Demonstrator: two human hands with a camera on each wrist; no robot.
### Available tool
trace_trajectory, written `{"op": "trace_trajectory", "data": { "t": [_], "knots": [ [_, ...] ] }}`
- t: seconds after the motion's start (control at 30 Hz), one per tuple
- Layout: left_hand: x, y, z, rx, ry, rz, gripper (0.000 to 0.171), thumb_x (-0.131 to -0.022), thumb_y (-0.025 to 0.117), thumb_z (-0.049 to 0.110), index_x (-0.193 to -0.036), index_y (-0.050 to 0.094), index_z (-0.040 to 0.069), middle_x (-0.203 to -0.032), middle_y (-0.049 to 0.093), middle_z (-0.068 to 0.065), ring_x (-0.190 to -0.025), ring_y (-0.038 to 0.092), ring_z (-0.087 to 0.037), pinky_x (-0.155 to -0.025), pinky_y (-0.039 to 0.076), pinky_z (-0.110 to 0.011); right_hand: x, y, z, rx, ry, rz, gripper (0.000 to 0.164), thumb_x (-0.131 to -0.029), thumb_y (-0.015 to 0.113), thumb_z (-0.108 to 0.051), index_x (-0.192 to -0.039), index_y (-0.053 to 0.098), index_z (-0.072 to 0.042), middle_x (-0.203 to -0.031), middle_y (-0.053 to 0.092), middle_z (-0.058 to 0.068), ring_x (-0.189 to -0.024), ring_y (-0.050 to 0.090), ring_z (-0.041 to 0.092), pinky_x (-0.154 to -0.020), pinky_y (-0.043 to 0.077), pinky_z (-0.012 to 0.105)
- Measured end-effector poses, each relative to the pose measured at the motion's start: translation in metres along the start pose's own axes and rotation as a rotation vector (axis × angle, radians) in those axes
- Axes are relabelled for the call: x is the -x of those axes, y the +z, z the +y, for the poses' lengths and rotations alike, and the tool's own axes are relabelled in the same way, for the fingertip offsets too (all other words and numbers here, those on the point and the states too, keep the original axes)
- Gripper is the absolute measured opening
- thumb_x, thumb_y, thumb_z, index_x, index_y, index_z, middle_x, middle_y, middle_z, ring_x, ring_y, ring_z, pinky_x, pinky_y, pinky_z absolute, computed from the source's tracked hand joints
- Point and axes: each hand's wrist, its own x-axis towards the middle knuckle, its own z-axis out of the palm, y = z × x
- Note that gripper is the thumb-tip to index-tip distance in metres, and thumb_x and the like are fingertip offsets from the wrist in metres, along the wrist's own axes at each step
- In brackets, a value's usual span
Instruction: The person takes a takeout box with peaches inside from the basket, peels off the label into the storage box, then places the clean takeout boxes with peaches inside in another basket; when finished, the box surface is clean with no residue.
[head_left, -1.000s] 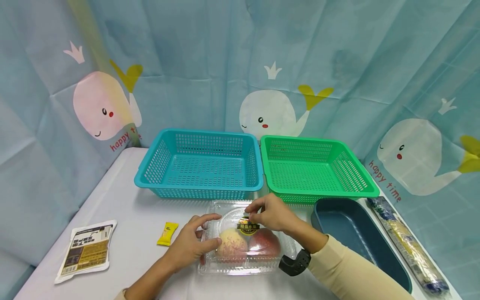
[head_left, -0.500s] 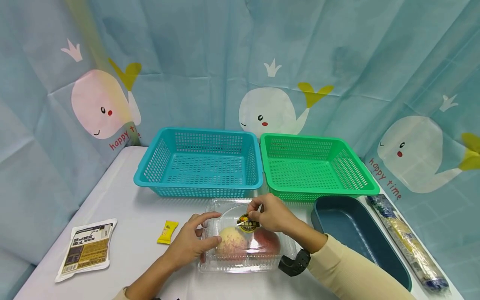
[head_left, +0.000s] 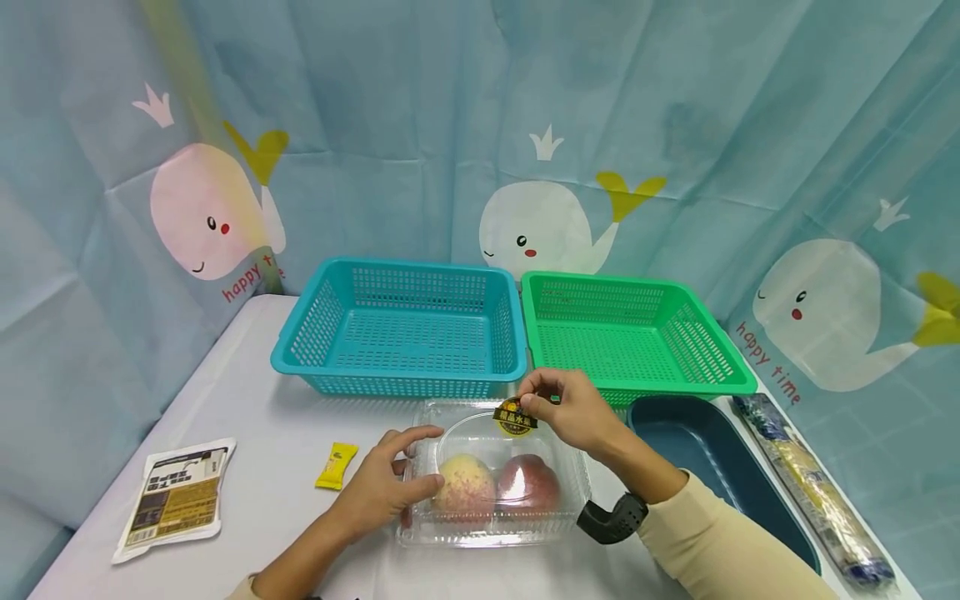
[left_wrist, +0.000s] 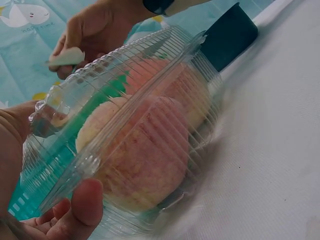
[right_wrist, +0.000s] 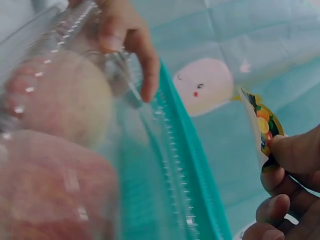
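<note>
A clear plastic clamshell box (head_left: 480, 537) sits on the white table in the head view, its lid down. Two peaches lie inside, a pale speckled peach (head_left: 463, 483) and a redder peach (head_left: 529, 485). My left hand (head_left: 384, 482) grips the box's left side, thumb and fingers spread along the edge. My right hand (head_left: 576, 412) pinches a black and gold fruit sticker (head_left: 516, 417) between thumb and forefinger, above the far part of the lid. From the right wrist, the sticker (right_wrist: 265, 127) shows apart from the box, slightly bent, with its pale back visible.
Behind the box stand a blue basket (head_left: 401, 387) and a green basket (head_left: 645, 387). A dark blue tray (head_left: 697, 442) and a long clear-wrapped packet (head_left: 813, 492) lie at right. To the left are a small yellow packet (head_left: 337, 465) and a flat brown-and-white pouch (head_left: 176, 498).
The sticker has come off the lid in my right hand, which has moved up and to the right. My left hand keeps its hold on the box.
</note>
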Motion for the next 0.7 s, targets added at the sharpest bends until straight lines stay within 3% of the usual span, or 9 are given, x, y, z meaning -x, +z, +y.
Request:
{"op": "trace_trajectory", "data": {
  "t": [0.17,0.3,0.43,0.57,0.7],
  "knots": [
    [0.000,0.000,-0.001,-0.003,-0.010,0.010,0.061,-0.081,0.076,0.009,-0.137,0.052,0.011,-0.109,0.036,-0.018,-0.078,0.062,-0.026,-0.036,0.048,-0.032,0.004,-0.011,-0.010,0.015,-0.018,-0.036,0.006,-0.093,0.059,0.002,-0.089,0.063,0.001,-0.086,0.062,0.011,-0.075,0.057,0.024,-0.062,0.051,0.028],
    [0.000,0.001,-0.001,-0.046,-0.012,0.039,0.060,-0.080,0.078,0.011,-0.136,0.054,0.014,-0.110,0.039,-0.017,-0.070,0.058,-0.025,-0.048,0.051,-0.031,0.008,-0.021,-0.014,0.056,-0.034,-0.080,0.007,-0.094,0.059,0.000,-0.090,0.064,-0.001,-0.084,0.062,0.010,-0.074,0.059,0.024,-0.064,0.052,0.032],
    [0.000,0.001,-0.001,-0.120,-0.004,0.084,0.060,-0.077,0.080,0.014,-0.132,0.058,0.017,-0.110,0.045,-0.014,-0.073,0.050,-0.025,-0.059,0.051,-0.033,0.013,-0.032,-0.018,0.086,-0.047,-0.126,0.009,-0.096,0.058,-0.002,-0.090,0.064,-0.002,-0.084,0.062,0.010,-0.076,0.060,0.026,-0.068,0.054,0.037],
    [0.000,0.001,0.000,-0.139,0.002,0.093,0.060,-0.077,0.080,0.015,-0.132,0.059,0.017,-0.109,0.046,-0.013,-0.070,0.049,-0.023,-0.057,0.050,-0.031,0.018,-0.044,-0.021,0.091,-0.065,-0.157,0.009,-0.096,0.057,-0.002,-0.089,0.063,-0.002,-0.084,0.061,0.012,-0.075,0.059,0.027,-0.068,0.055,0.037],
    [0.000,0.001,-0.001,-0.122,-0.003,0.083,0.061,-0.078,0.080,0.014,-0.134,0.057,0.016,-0.109,0.045,-0.014,-0.050,0.043,-0.016,-0.045,0.046,-0.026,0.023,-0.054,-0.024,0.095,-0.083,-0.171,0.008,-0.096,0.057,-0.002,-0.089,0.062,-0.001,-0.084,0.060,0.013,-0.074,0.059,0.027,-0.066,0.054,0.035]
  ]
}}
